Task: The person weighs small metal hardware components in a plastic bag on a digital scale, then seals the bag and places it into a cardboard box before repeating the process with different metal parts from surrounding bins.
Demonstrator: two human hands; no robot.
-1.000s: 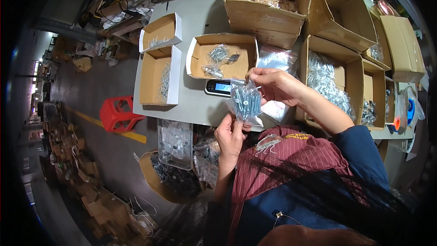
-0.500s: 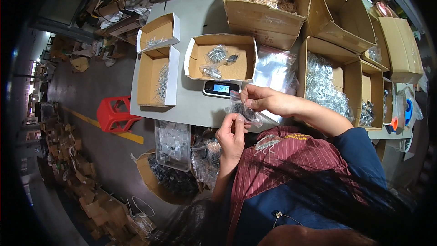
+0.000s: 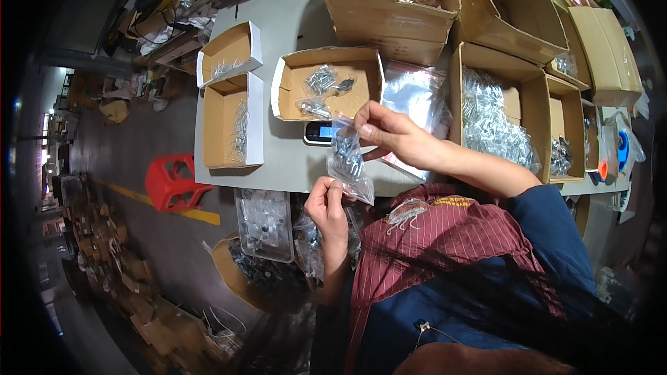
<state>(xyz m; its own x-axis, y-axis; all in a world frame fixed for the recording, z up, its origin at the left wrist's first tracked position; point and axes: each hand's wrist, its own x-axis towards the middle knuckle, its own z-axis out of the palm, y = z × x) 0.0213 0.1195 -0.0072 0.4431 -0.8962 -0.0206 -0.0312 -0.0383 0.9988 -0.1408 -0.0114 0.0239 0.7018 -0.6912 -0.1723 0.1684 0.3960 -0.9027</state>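
A clear zip bag (image 3: 349, 160) with small metal and dark parts inside hangs over the table's front edge. My right hand (image 3: 396, 137) pinches it near its top. My left hand (image 3: 326, 205) is closed at the bag's lower left edge, thumb against fingers; the pinch there is small and partly hidden. Behind the bag is a digital scale (image 3: 314, 132), its display partly covered by the bag and hand. At the scale's far side a shallow cardboard box (image 3: 361, 62) contains a few filled bags. Flat empty zip bags (image 3: 415, 94) lie right of that box.
Two white-sided trays (image 3: 256, 121) of screws stand at the left. Large cartons (image 3: 389, 24) line the back; a box of bagged hardware (image 3: 497, 118) sits at right. A red stool (image 3: 167, 184) stands on the floor, and a clear plastic bin (image 3: 264, 226) is below the table edge.
Both hands have moved slightly left and farther apart. The bag, bunched between them before, now hangs stretched out and covers part of the scale.
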